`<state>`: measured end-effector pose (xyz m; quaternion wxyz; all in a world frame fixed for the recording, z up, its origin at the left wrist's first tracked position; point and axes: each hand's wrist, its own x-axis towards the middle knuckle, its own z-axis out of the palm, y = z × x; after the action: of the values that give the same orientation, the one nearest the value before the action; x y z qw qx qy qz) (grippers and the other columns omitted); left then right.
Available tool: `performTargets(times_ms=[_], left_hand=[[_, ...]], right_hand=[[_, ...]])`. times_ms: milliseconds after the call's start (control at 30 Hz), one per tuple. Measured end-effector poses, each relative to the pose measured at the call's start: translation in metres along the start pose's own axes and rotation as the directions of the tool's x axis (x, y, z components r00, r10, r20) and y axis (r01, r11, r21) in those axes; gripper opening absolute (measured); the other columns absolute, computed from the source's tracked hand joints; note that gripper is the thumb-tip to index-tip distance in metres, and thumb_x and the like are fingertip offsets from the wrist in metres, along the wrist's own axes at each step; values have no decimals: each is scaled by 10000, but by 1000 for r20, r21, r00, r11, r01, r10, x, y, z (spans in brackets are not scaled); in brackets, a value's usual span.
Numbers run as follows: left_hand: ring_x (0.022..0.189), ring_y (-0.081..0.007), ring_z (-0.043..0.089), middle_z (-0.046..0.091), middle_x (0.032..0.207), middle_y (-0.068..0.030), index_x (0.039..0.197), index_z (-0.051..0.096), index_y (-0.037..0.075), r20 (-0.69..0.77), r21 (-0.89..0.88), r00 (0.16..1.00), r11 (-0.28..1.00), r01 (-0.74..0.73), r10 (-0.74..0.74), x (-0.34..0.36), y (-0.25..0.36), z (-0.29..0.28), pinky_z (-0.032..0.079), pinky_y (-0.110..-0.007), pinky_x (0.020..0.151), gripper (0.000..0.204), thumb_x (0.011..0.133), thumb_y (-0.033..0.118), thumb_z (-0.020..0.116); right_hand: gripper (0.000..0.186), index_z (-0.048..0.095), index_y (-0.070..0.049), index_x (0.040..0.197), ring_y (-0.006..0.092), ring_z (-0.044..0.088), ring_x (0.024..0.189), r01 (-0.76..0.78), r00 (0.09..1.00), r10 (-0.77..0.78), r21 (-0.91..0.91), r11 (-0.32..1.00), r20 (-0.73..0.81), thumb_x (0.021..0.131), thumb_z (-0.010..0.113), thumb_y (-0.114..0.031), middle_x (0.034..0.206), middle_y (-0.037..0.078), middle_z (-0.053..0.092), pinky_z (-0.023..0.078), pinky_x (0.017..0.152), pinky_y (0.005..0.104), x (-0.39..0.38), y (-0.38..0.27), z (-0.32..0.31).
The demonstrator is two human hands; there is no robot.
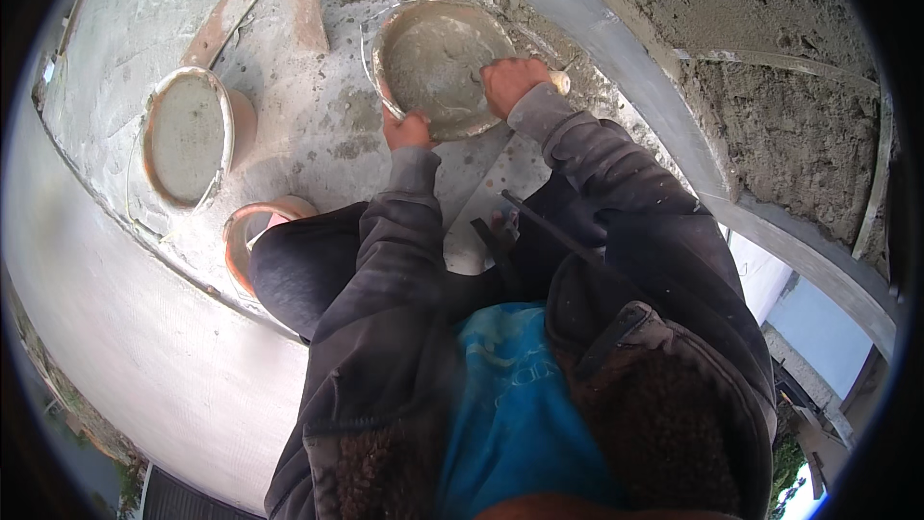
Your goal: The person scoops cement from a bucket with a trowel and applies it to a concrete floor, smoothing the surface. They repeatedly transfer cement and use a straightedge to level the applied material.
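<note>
In front of me a bucket (500, 39) holds wet grey mortar (438, 63). My left hand (409, 129) is closed on its near left rim, beside the thin wire handle (366, 63). My right hand (515, 83) is a closed fist at the right side of the rim. The pale, rounded end of a tool handle (560, 83) sticks out beside that wrist; the tool's working end is hidden, perhaps in the mortar.
Left of it stands a second bucket (231, 125) filled with grey mix. An orange-rimmed bucket (236, 255) sits by my left knee. Mortar-stained boards (294, 0) lie beyond. A ledge (635, 67) and a rough plastered surface (799, 125) run along the right.
</note>
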<state>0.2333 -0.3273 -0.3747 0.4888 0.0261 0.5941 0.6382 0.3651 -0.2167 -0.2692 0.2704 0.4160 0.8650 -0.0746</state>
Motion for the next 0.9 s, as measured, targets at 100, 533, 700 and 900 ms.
performTargets(times_ms=[100, 533, 700, 900], left_hand=[[940, -219, 589, 572, 1284, -118, 1565, 311, 207, -50, -7, 980, 981, 194, -195, -28, 35, 17, 523, -313, 720, 934, 712, -163, 397], [727, -137, 533, 587, 1068, -67, 1550, 346, 178, 81, 253, 977, 952, 169, -195, -54, 94, 13, 488, -284, 622, 861, 753, -139, 418], [656, -104, 502, 595, 972, -55, 1537, 366, 149, 178, 233, 965, 961, 148, -192, -63, 104, 38, 444, -269, 572, 831, 762, -148, 412], [690, -93, 512, 605, 1132, -54, 1534, 358, 97, 281, 263, 928, 949, 171, -245, -39, 79, 26, 445, -248, 597, 836, 744, -174, 390]], right_hand=[[275, 696, -101, 1083, 311, 706, 939, 10, 997, 0, 116, 993, -82, 867, 625, -256, 995, 129, 718, 546, 807, 474, -21, 4, -11], [264, 682, -88, 1086, 287, 710, 922, -43, 975, 89, 221, 974, -203, 871, 624, -231, 1016, 110, 708, 565, 744, 463, -92, 40, -79], [185, 710, -134, 989, 258, 710, 905, -111, 984, 104, -42, 993, -144, 873, 625, -251, 965, 55, 713, 540, 748, 428, -82, 6, -35], [197, 682, -107, 984, 236, 686, 969, -275, 935, 288, 91, 957, -207, 848, 647, -245, 1008, 31, 693, 528, 789, 453, -118, 38, -72]])
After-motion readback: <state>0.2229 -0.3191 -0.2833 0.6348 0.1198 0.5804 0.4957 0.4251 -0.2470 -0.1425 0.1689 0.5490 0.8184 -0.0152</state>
